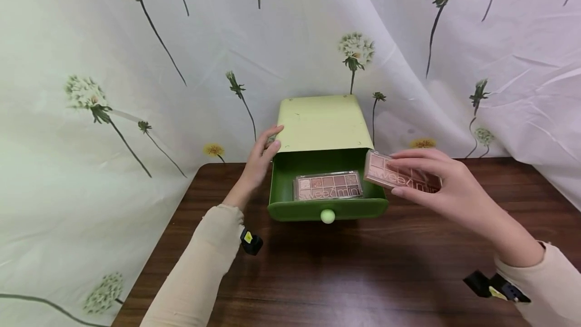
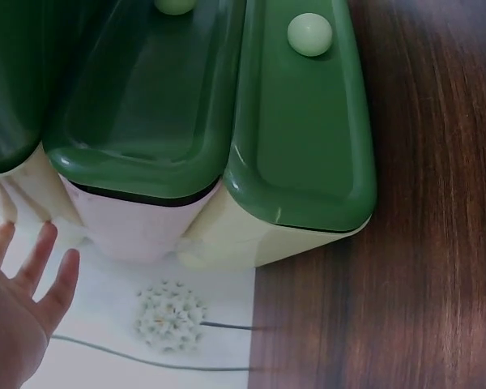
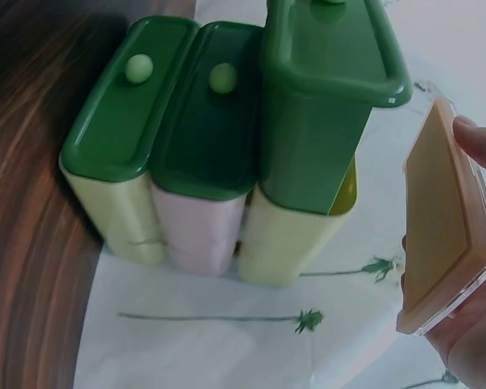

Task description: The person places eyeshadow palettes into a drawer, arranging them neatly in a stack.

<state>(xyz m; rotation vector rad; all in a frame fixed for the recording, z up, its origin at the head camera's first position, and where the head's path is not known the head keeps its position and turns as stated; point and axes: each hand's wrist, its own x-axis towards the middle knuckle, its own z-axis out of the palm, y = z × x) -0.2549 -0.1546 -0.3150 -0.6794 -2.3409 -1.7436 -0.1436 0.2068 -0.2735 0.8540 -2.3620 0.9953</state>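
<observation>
In the head view my right hand (image 1: 447, 178) grips an eyeshadow palette (image 1: 404, 171) between thumb and fingers, just right of a pulled-out green drawer (image 1: 299, 211). A second eyeshadow palette (image 1: 329, 186) lies in that drawer, pink-brown pans and white lettering facing up. The right wrist view shows the held palette's plain back (image 3: 437, 211) with the thumb along its edge. My left hand (image 1: 259, 160) rests its extended fingers on the left side of the drawer unit's cream top (image 1: 322, 122). In the left wrist view the left hand (image 2: 20, 308) shows spread fingers.
Below the pulled-out drawer sit two closed drawers, the middle one (image 3: 206, 121) in a pink casing and the lowest one (image 3: 117, 121) in a cream casing. Round pale knobs mark the fronts. The unit stands on a dark wooden table (image 1: 317, 276) against a dandelion-print cloth (image 1: 295, 29).
</observation>
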